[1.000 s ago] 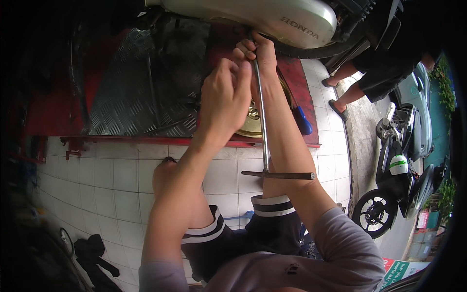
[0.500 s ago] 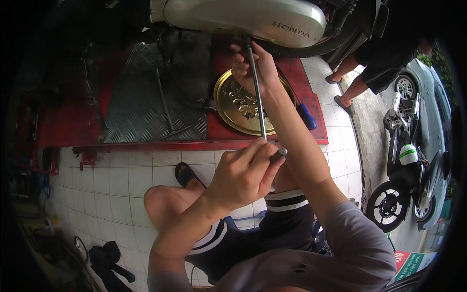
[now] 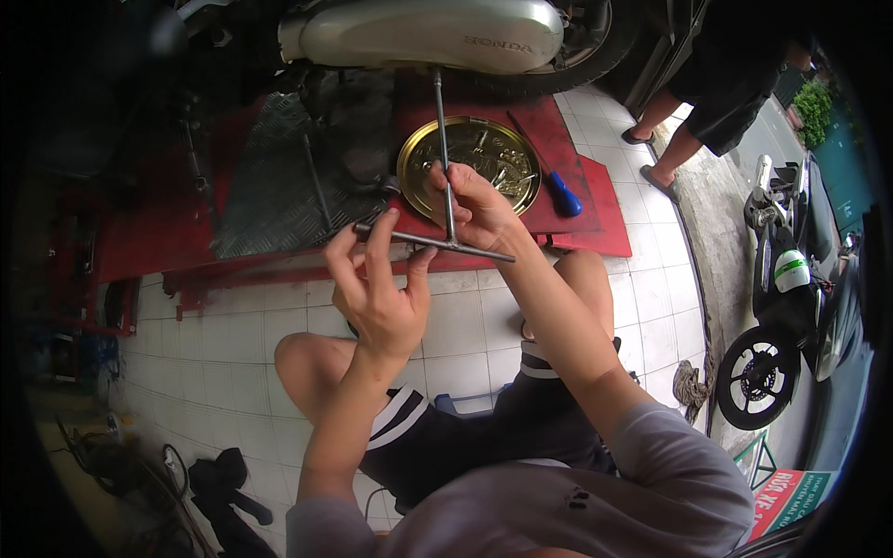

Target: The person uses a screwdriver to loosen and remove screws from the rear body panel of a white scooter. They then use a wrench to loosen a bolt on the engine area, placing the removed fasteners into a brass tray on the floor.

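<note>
A long steel T-handle wrench (image 3: 443,130) reaches up to the underside of a silver engine cover (image 3: 419,35). Its upper tip meets the cover's lower edge, and the fitting there is too small to make out. My right hand (image 3: 479,206) loosely circles the shaft just above the crossbar, thumb and fingers around it. With fingers curled over and the thumb beneath, my left hand (image 3: 379,293) holds the left part of the crossbar. Behind my right hand, a round gold tray (image 3: 409,163) with small metal parts lies on the red lift platform (image 3: 600,209).
A blue-handled screwdriver (image 3: 566,197) lies right of the tray. Left of it, a metal rod (image 3: 316,181) rests on the dark tread plate (image 3: 265,200). A person in black shorts (image 3: 730,107) stands at the upper right, near a parked motorbike (image 3: 786,279). White floor tiles (image 3: 242,344) run below.
The wrench's crossbar has turned to show sideways. My right hand has slid down the shaft from near its top, and my left hand has shifted left with its fingers spread more.
</note>
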Tool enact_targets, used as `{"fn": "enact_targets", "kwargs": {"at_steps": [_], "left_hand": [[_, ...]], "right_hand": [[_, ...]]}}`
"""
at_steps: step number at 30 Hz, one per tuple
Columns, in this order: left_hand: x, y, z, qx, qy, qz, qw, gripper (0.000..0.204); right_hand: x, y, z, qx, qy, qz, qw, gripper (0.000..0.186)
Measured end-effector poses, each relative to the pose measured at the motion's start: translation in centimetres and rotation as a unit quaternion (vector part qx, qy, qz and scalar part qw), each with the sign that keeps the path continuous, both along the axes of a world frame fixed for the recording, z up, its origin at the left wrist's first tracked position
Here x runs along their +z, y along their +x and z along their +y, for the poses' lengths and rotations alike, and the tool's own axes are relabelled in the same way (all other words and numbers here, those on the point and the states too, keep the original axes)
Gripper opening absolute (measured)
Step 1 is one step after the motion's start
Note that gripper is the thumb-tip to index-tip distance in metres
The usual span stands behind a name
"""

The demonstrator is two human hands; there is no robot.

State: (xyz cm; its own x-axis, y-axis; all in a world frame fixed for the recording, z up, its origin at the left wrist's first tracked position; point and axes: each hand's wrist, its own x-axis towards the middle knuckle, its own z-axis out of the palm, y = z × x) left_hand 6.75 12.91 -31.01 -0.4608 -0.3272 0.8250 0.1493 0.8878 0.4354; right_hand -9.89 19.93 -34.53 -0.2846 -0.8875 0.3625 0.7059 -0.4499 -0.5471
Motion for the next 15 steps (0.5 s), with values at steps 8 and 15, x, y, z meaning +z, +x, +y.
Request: {"fn": "enact_targets", "kwargs": {"at_steps": [8,15], "left_hand": [[-2.4,0.4,8.0,-0.11,-0.017,-0.253,0.961,0.058],[2.2,0.9,8.4,0.061,0.15,-0.28,0.946,0.07]], "right_hand": [[-0.2,-1.4,0.3,0.026,0.007,-0.02,0.999,0.021],[-0.3,-1.7,0.9,0.008,0.023,-0.022,0.999,0.021]]}}
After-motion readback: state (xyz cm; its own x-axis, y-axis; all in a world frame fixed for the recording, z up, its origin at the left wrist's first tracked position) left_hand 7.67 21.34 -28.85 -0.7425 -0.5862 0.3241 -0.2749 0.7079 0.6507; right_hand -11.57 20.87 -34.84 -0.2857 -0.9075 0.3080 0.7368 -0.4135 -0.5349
